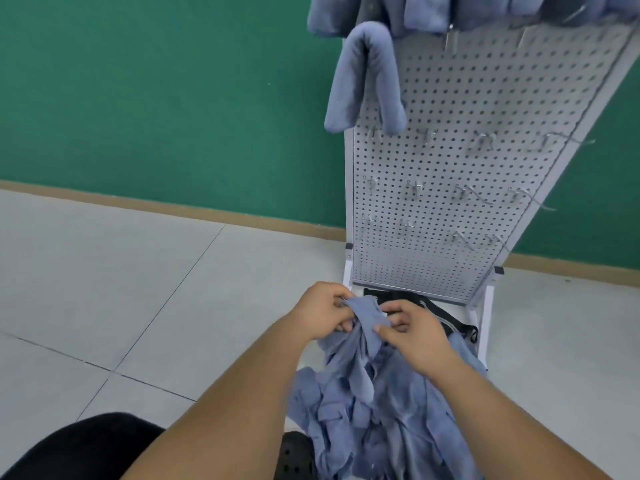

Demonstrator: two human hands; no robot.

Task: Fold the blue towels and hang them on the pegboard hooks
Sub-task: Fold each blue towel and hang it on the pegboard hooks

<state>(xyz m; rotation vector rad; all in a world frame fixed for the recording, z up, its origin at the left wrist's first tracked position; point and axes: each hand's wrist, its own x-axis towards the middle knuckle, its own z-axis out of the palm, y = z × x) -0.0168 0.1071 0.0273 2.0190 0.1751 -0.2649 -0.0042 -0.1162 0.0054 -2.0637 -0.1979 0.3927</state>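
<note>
Towel [369, 317] hangs long-axis down from its top edge, pinched by left hand [323, 311] and right hand [412, 332] side by side, bare pegboard hooks [414, 188] on the far side.

- towel pile [381, 410]: blue cloth, matt, soft nap, heavily creased.
- hung towel [363, 81]: same cloth, thick, fuzzy.
- pegboard [485, 161]: perforated sheet metal, pale grey paint, matt.
- hooks [479, 197]: bare metal wire, slight shine.
- floor [138, 271]: pale tiles, smooth, faint sheen.
- wall [138, 98]: green, matt, even.
- shoe [294, 455]: black, perforated, looks like moulded plastic.
</note>
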